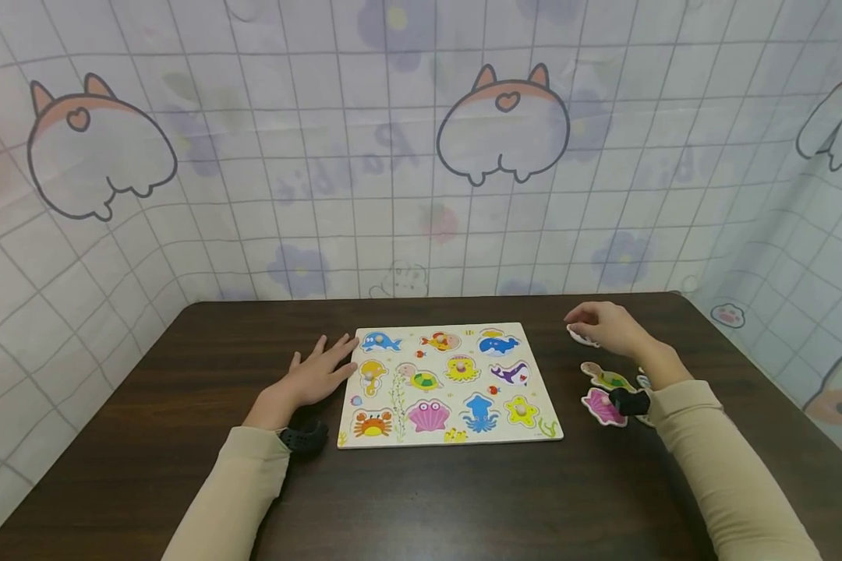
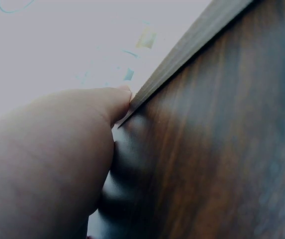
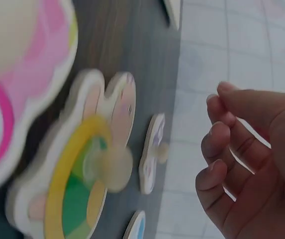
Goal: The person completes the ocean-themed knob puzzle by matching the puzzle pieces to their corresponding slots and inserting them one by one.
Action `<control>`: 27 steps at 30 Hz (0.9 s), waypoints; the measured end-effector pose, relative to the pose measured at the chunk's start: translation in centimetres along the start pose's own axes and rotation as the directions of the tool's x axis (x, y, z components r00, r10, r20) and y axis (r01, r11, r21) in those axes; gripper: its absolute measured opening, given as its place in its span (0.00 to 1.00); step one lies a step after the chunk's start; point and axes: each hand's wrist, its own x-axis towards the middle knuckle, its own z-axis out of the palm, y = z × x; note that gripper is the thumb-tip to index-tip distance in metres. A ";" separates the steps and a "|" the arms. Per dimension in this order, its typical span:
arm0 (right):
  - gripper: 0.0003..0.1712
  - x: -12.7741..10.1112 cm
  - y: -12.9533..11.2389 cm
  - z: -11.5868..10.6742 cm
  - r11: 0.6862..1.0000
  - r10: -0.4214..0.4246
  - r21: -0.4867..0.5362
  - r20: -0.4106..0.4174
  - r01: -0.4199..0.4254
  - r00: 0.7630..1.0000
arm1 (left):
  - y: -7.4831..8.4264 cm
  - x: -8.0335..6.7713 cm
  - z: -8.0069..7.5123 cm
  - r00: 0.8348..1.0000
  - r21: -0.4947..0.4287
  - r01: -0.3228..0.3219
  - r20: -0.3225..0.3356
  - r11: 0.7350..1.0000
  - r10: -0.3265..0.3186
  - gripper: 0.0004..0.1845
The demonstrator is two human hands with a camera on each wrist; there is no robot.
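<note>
A wooden sea-animal puzzle board (image 1: pixel 401 393) lies flat on the table. My left hand (image 1: pixel 316 376) rests at its left edge, fingers spread; in the left wrist view the thumb (image 2: pixel 116 102) touches the board's side. My right hand (image 1: pixel 610 327) hovers over a puzzle piece (image 1: pixel 581 336) at the far right. In the right wrist view its fingers are loosely curled, thumb and index tips together, with nothing visible between them. Purple marks and a knob show on a piece (image 3: pixel 149 169) lying beyond the turtle piece (image 3: pixel 75 194). Nearer me lies the pink shell piece (image 1: pixel 603 407).
Partly hidden beneath the right wrist are other pieces (image 1: pixel 643 379), next to the turtle. A blue-marked piece (image 3: pixel 137 229) shows low in the right wrist view. The dark wooden table (image 1: pixel 421 499) backs onto a patterned cloth wall (image 1: pixel 351 234), which also hangs along both sides.
</note>
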 end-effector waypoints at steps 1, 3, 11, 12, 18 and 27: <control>0.13 -0.1 0.2 -0.1 1.000 0.012 0.006 0.003 -0.012 1.000 | 0.0 0.0 0.0 1.000 0.000 0.001 0.001 1.000 -0.001 0.34; 0.13 -0.1 0.6 -0.3 0.999 0.033 0.019 0.011 -0.034 0.999 | 0.0 0.0 0.1 1.000 0.002 0.004 0.001 1.000 -0.004 0.34; 0.14 0.2 1.8 -0.7 0.997 0.080 0.019 0.025 -0.081 0.996 | 0.2 -0.2 0.0 1.000 -0.012 0.012 0.004 1.000 -0.012 0.34; 0.14 0.3 1.9 -0.7 0.996 0.088 0.017 0.029 -0.089 0.996 | 0.2 -0.3 0.0 1.000 -0.014 0.012 0.004 1.000 -0.011 0.34; 0.14 0.2 2.6 -0.6 0.991 0.135 0.000 0.049 -0.135 0.990 | 0.2 -0.2 0.0 1.000 -0.013 0.011 0.001 1.000 -0.011 0.34; 0.16 0.1 3.0 -0.6 0.982 0.187 -0.003 0.074 -0.187 0.980 | 0.1 -0.1 0.0 1.000 -0.004 0.009 0.000 1.000 -0.009 0.34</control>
